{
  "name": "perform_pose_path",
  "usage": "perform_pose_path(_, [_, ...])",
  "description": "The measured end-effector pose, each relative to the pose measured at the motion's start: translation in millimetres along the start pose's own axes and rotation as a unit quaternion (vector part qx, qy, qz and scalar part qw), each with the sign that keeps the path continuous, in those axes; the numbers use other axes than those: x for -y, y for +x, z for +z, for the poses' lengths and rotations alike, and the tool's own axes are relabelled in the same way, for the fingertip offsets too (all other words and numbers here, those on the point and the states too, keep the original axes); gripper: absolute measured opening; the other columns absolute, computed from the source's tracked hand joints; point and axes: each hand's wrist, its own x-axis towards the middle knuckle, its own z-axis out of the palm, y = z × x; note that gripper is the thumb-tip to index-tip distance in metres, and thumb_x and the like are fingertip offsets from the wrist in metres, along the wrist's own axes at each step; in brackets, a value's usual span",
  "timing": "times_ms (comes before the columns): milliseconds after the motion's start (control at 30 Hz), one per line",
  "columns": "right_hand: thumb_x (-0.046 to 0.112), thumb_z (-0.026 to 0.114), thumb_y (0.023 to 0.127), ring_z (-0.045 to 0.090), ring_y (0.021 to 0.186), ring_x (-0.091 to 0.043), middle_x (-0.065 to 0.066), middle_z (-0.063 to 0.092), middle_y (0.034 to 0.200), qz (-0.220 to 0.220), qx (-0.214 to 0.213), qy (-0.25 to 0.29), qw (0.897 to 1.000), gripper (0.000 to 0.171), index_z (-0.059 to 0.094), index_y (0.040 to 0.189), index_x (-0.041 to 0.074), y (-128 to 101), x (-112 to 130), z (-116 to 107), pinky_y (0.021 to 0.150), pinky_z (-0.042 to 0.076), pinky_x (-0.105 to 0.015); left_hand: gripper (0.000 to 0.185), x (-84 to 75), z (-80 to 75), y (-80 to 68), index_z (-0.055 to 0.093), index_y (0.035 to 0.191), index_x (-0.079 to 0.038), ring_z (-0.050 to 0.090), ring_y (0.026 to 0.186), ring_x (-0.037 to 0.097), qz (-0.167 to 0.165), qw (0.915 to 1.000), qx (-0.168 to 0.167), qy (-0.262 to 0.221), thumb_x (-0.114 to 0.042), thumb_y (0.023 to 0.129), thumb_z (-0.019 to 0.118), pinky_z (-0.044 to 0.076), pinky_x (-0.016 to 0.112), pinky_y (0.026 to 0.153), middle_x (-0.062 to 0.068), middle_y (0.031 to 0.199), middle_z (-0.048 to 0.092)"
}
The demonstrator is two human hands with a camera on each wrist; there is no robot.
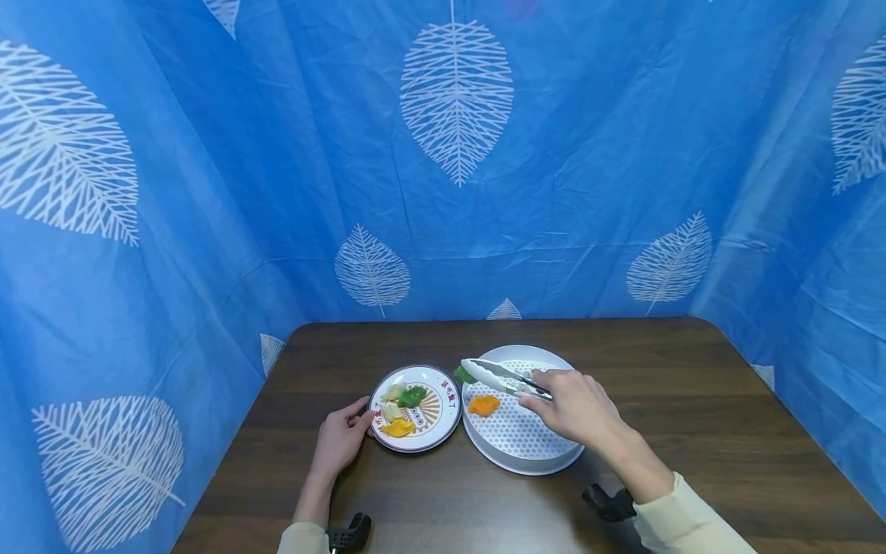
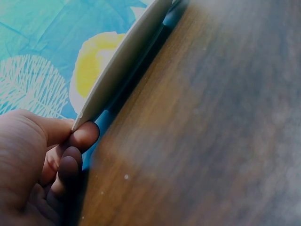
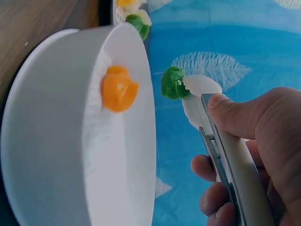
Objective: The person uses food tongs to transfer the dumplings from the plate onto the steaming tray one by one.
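My left hand [image 1: 341,440] pinches the left rim of a round white plate [image 1: 443,423] between thumb and fingers; the left wrist view shows the plate's edge [image 2: 122,66] in that pinch. On the plate lie a green dumpling [image 1: 411,397], a yellow dumpling [image 1: 398,428] and pale ones [image 1: 391,413]. My right hand [image 1: 577,404] grips metal tongs with white tips [image 1: 484,375]. Between the tips is a green dumpling [image 3: 172,84], held above the steamer's left rim. Inside the white round steamer [image 1: 526,466], an orange dumpling [image 1: 484,405] lies on the perforated base.
Plate and steamer stand side by side, nearly touching, on a dark wooden table [image 1: 692,400]. A blue curtain with white leaf prints [image 1: 554,192] surrounds the table's back and sides. Black bands [image 1: 609,504] are at both wrists.
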Motion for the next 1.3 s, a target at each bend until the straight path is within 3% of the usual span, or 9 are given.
perform_pose_path(367, [0.042, 0.078, 0.089, 0.052, 0.07, -0.018, -0.016, 0.076, 0.112, 0.049, 0.028, -0.007, 0.998, 0.054, 0.073, 0.128, 0.005, -3.7, -21.3, 7.1, 0.06, 0.039, -0.033, 0.048, 0.2, -0.2, -0.2, 0.058, 0.146, -0.009, 0.042, 0.053, 0.015, 0.005, 1.0, 0.002, -0.003, -0.028, 0.102, 0.064, 0.033, 0.027, 0.052, -0.002, 0.061, 0.05])
perform_pose_path(600, [0.043, 0.078, 0.089, 0.056, 0.072, -0.019, -0.018, 0.075, 0.117, 0.063, 0.043, -0.019, 0.997, 0.054, 0.073, 0.128, 0.006, -2.7, -28.3, 13.6, 0.064, 0.048, -0.04, 0.048, 1.4, 0.4, 0.3, 0.058, 0.146, -0.009, 0.041, 0.052, 0.014, 0.01, 1.0, 0.0, 0.0, -0.028, 0.102, 0.064, 0.032, 0.026, 0.051, -0.002, 0.061, 0.051])
perform_pose_path(800, [0.041, 0.079, 0.088, 0.049, 0.064, -0.019, -0.017, 0.074, 0.118, 0.076, 0.056, -0.011, 0.995, 0.054, 0.072, 0.13, 0.007, -2.9, -30.1, 20.3, 0.056, 0.036, -0.032, 0.048, 0.8, 1.2, 0.2, 0.059, 0.146, -0.01, 0.042, 0.051, 0.014, 0.001, 1.0, 0.0, -0.006, -0.028, 0.102, 0.065, 0.033, 0.025, 0.05, -0.001, 0.061, 0.052])
perform_pose_path(933, [0.042, 0.08, 0.087, 0.048, 0.063, -0.018, -0.017, 0.074, 0.119, 0.082, 0.061, -0.014, 0.995, 0.056, 0.071, 0.131, 0.008, -2.9, -30.3, 22.5, 0.055, 0.034, -0.032, 0.049, 0.9, 1.7, 1.1, 0.058, 0.147, -0.012, 0.043, 0.052, 0.015, -0.009, 0.9999, 0.005, -0.012, -0.029, 0.102, 0.064, 0.034, 0.025, 0.05, 0.0, 0.062, 0.052])
perform_pose_path(1100, [0.044, 0.08, 0.086, 0.053, 0.069, -0.02, -0.018, 0.073, 0.123, 0.08, 0.064, -0.025, 0.994, 0.058, 0.071, 0.131, 0.008, -1.8, -29.6, 22.3, 0.059, 0.041, -0.033, 0.05, 0.1, 1.1, 1.6, 0.056, 0.148, -0.011, 0.045, 0.055, 0.017, -0.014, 0.9998, 0.007, -0.015, -0.03, 0.103, 0.063, 0.035, 0.026, 0.051, 0.0, 0.063, 0.052])
perform_pose_path(1300, [0.047, 0.08, 0.086, 0.062, 0.079, -0.022, -0.018, 0.073, 0.125, 0.075, 0.069, -0.034, 0.994, 0.062, 0.07, 0.132, 0.007, -2.7, -29.2, 23.0, 0.074, 0.055, -0.044, 0.05, -0.1, 1.3, 0.6, 0.056, 0.148, -0.011, 0.046, 0.056, 0.018, -0.017, 0.9997, 0.009, -0.015, -0.029, 0.102, 0.064, 0.036, 0.026, 0.052, 0.001, 0.065, 0.054])
